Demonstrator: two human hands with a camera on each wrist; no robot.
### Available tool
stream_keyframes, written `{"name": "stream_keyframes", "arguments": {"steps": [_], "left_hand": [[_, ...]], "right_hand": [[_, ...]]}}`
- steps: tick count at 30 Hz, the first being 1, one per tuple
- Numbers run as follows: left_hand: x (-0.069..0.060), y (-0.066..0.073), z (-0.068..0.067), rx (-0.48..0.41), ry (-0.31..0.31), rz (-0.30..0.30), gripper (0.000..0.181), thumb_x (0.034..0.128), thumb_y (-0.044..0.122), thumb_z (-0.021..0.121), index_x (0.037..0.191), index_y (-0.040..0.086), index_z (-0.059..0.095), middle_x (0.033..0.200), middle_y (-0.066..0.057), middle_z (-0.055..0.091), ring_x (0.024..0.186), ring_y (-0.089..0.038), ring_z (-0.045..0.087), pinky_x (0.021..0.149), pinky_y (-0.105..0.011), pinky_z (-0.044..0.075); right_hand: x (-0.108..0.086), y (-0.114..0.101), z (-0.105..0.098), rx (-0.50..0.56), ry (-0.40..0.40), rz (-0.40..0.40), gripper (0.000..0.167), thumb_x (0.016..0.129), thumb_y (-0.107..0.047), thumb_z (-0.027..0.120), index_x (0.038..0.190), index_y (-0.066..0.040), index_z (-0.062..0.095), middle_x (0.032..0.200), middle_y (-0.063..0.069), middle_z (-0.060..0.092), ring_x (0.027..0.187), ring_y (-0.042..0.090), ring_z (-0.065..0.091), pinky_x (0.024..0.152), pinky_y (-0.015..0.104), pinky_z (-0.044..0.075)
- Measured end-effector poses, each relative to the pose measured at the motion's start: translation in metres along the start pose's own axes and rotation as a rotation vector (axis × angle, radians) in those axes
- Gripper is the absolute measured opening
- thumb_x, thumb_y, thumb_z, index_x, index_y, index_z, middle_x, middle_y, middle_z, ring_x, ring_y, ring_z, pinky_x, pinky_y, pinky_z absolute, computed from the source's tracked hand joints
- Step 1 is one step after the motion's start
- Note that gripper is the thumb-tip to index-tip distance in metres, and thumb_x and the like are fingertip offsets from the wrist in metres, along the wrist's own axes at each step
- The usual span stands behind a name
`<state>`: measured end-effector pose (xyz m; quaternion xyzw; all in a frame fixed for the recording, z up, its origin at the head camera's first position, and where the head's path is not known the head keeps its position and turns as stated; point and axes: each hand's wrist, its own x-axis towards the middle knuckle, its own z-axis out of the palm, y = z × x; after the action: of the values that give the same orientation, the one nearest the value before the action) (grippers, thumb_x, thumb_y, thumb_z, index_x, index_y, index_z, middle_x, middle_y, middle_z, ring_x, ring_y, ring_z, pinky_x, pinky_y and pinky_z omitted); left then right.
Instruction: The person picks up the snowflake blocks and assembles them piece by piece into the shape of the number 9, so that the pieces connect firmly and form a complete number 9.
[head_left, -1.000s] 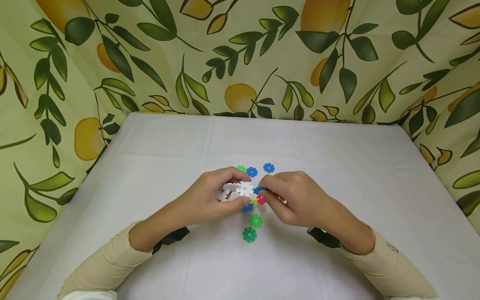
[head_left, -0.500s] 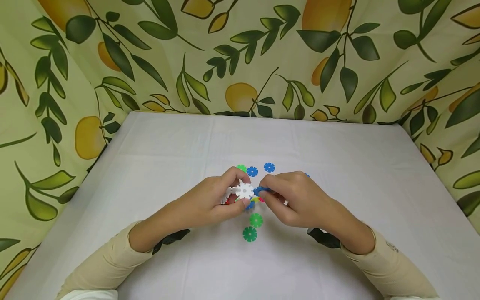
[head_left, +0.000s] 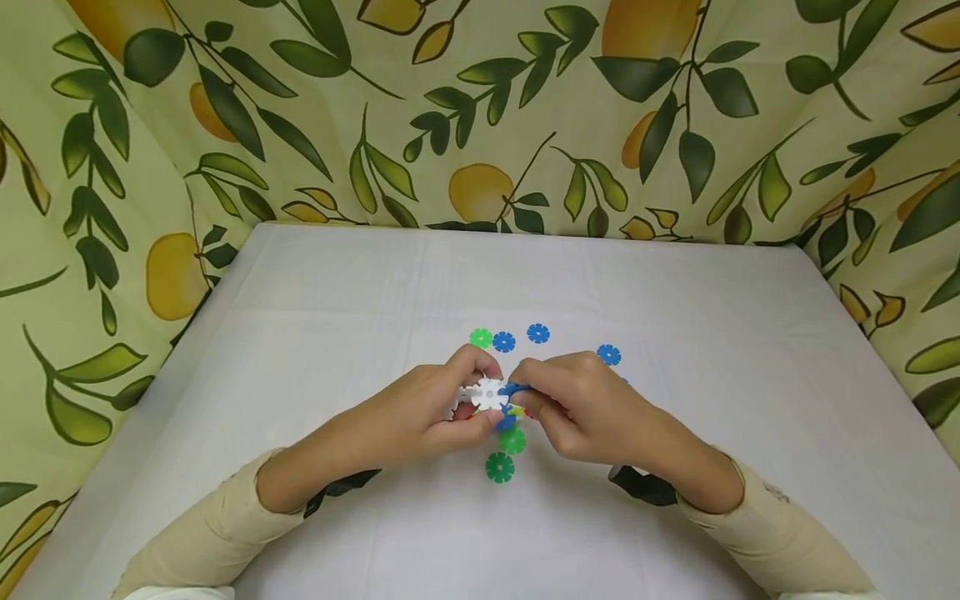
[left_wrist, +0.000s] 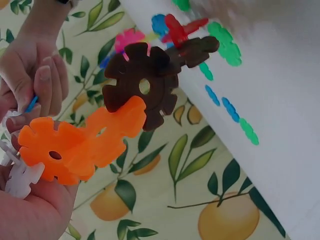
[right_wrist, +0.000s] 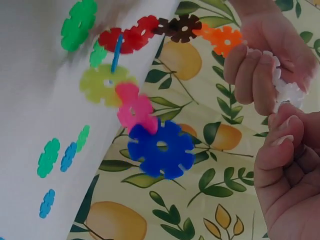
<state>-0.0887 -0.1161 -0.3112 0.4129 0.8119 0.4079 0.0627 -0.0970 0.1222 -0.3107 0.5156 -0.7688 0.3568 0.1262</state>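
Observation:
My left hand (head_left: 427, 412) grips a white notched snowflake disc (head_left: 489, 394) between fingers and thumb, with more white discs partly hidden in the palm. My right hand (head_left: 592, 408) pinches a blue snowflake disc (head_left: 513, 389) by its edge, mostly covered by the fingers. Its rim meets the white disc's right edge; how deep the slots engage, I cannot tell. From the left hand hangs a linked chain: orange discs (left_wrist: 37, 142), brown discs (left_wrist: 122, 75), then red discs (right_wrist: 120, 40). Beyond these come a yellow disc (right_wrist: 95, 87), a pink disc (right_wrist: 129, 110) and a dark blue disc (right_wrist: 172, 155).
Loose discs lie on the white tablecloth (head_left: 360, 292): light green (head_left: 481, 337) and blue (head_left: 537, 333) ones behind the hands, another blue disc (head_left: 608, 355) beyond the right hand, and a dark green disc (head_left: 499, 467) in front. A leaf-and-fruit patterned curtain (head_left: 480, 125) surrounds the table.
Both hands have shifted slightly toward the body, still holding the white and blue discs together. The loose blue disc beyond the right hand has come into fuller view.

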Motion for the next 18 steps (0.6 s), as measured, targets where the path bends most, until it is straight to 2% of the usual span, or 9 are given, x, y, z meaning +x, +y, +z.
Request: {"name": "stream_keyframes", "arguments": {"steps": [4, 7, 9, 11, 12, 16, 18], "left_hand": [[0.001, 0.002, -0.003, -0.015, 0.009, 0.006, 0.033, 0.0954, 0.019, 0.066, 0.12, 0.013, 0.045, 0.08, 0.011, 0.055, 0.066, -0.003, 0.049, 0.057, -0.022, 0.043], [0.004, 0.003, -0.007, -0.012, 0.061, 0.029, 0.037, 0.0935, 0.019, 0.07, 0.122, 0.012, 0.048, 0.091, 0.01, 0.062, 0.077, -0.004, 0.057, 0.065, -0.024, 0.05], [0.004, 0.003, -0.011, -0.008, 0.116, 0.045, 0.04, 0.0914, 0.019, 0.074, 0.123, 0.012, 0.051, 0.1, 0.008, 0.065, 0.086, -0.005, 0.061, 0.073, -0.025, 0.053], [0.004, 0.003, -0.015, 0.007, 0.177, 0.056, 0.042, 0.0894, 0.017, 0.076, 0.124, 0.01, 0.053, 0.102, 0.006, 0.065, 0.09, -0.007, 0.061, 0.079, -0.027, 0.054], [0.003, 0.003, -0.017, 0.011, 0.205, 0.054, 0.042, 0.0892, 0.015, 0.076, 0.125, 0.01, 0.054, 0.105, 0.005, 0.066, 0.093, -0.008, 0.061, 0.081, -0.027, 0.054], [0.001, 0.003, -0.024, 0.018, 0.261, 0.038, 0.043, 0.0912, 0.008, 0.068, 0.131, 0.009, 0.054, 0.105, 0.003, 0.062, 0.087, -0.01, 0.058, 0.069, -0.027, 0.053], [0.001, 0.003, -0.026, 0.014, 0.271, 0.031, 0.042, 0.0922, 0.007, 0.065, 0.133, 0.008, 0.054, 0.109, 0.002, 0.061, 0.088, -0.011, 0.056, 0.067, -0.028, 0.052]], "right_hand": [[0.001, 0.001, -0.004, 0.015, -0.034, 0.014, 0.021, 0.085, 0.008, 0.071, 0.095, -0.008, 0.064, 0.069, -0.007, 0.058, 0.055, 0.001, 0.042, 0.05, 0.011, 0.036], [0.001, 0.006, -0.017, -0.045, -0.108, 0.063, 0.026, 0.084, 0.007, 0.075, 0.107, -0.005, 0.068, 0.089, -0.002, 0.07, 0.073, 0.006, 0.061, 0.067, 0.017, 0.052], [0.001, 0.012, -0.03, -0.114, -0.177, 0.141, 0.032, 0.084, 0.004, 0.077, 0.113, -0.005, 0.069, 0.105, 0.0, 0.072, 0.092, 0.012, 0.067, 0.081, 0.027, 0.056], [-0.001, 0.023, -0.044, -0.188, -0.26, 0.272, 0.033, 0.084, 0.003, 0.078, 0.115, -0.005, 0.07, 0.112, 0.003, 0.071, 0.103, 0.019, 0.067, 0.088, 0.036, 0.056], [-0.003, 0.03, -0.05, -0.219, -0.314, 0.355, 0.031, 0.085, 0.003, 0.077, 0.114, -0.005, 0.07, 0.111, 0.003, 0.071, 0.103, 0.021, 0.067, 0.088, 0.039, 0.056], [-0.013, 0.06, -0.062, -0.292, -0.598, 0.721, 0.013, 0.089, -0.006, 0.075, 0.1, -0.006, 0.07, 0.092, 0.002, 0.068, 0.085, 0.02, 0.063, 0.076, 0.039, 0.056], [-0.018, 0.072, -0.061, -0.327, -0.725, 0.844, 0.015, 0.088, -0.014, 0.077, 0.095, -0.005, 0.068, 0.084, 0.002, 0.064, 0.079, 0.02, 0.059, 0.07, 0.037, 0.053]]}}
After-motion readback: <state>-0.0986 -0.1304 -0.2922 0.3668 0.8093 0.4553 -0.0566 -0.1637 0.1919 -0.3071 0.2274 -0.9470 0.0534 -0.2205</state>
